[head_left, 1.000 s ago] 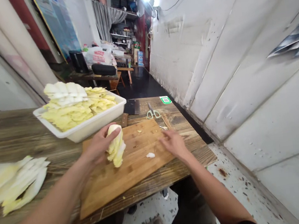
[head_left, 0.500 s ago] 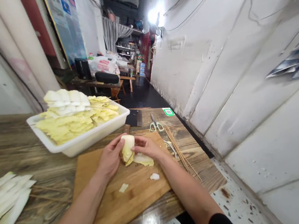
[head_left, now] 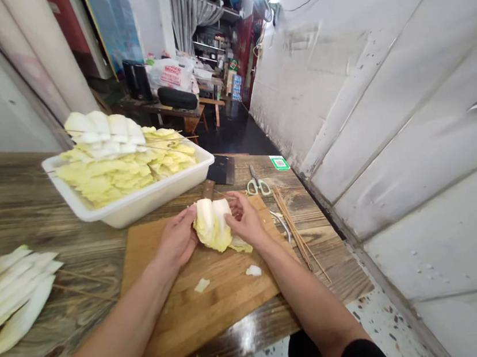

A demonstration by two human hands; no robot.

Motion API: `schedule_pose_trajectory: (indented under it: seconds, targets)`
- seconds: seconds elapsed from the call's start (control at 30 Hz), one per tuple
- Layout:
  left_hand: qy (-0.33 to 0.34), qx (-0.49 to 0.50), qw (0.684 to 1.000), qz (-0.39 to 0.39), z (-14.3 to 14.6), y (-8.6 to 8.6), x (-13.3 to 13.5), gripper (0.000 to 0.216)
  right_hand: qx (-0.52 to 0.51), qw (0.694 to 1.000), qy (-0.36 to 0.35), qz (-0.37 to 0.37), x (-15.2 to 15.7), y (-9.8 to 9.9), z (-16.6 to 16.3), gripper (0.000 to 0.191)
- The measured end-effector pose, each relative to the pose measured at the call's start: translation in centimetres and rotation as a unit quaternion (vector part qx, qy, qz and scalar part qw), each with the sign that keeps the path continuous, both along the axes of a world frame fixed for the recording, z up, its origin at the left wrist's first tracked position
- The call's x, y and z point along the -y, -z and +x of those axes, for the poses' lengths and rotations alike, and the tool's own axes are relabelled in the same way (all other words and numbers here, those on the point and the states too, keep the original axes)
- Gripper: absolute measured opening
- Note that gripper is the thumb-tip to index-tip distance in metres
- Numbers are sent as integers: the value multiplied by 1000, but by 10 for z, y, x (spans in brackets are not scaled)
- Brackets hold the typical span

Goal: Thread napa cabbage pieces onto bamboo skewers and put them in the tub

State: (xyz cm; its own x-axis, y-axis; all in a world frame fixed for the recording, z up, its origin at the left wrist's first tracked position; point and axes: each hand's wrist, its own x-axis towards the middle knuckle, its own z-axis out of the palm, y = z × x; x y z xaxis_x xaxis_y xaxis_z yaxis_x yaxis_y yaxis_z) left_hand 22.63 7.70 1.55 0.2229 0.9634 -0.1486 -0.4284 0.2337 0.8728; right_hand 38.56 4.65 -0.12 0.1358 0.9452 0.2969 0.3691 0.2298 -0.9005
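Note:
Between my two hands, over the wooden cutting board (head_left: 186, 318), are pale napa cabbage leaves (head_left: 213, 226) with white stems up and yellow frilly edges down. They show as two pieces side by side. My left hand (head_left: 179, 237) grips their left side, thumb near the top. My right hand (head_left: 246, 218) pinches the right piece between thumb and fingers. Another cabbage piece lies on the board, partly hidden behind my right hand. Two small scraps, a pale one (head_left: 202, 285) and a white one (head_left: 253, 270), rest nearer to me.
A white plastic tub (head_left: 157, 192) heaped with skewered cabbage leaves stands behind the board. Longer skewered leaves (head_left: 18, 292) lie at left. Scissors (head_left: 257, 183), bamboo skewers (head_left: 294, 224) and a wooden handle (head_left: 208, 190) lie around the board. A wall runs along the right.
The leaves have spread from one narrow bundle into two pieces side by side. My hands have moved slightly apart. The whole view has shifted a little.

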Motion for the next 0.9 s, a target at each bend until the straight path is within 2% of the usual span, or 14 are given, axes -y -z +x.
schedule_pose_trajectory:
  seconds: [0.13,0.3,0.43,0.7,0.9]
  targets:
    - [-28,-2,999,19,3,2,2,61,46,998,0,37,5,-7,-4,19]
    - [-41,-16,997,59,8,1,10,69,64,997,4,41,5,-10,-5,10]
    - [-41,-34,996,76,8,1,12,69,60,998,5,22,5,-9,-4,23]
    - [-58,-71,991,94,10,3,13,66,26,999,30,-24,1,-3,1,23]
    - [-95,-104,986,95,9,9,7,42,10,999,42,-26,0,-3,-1,16]
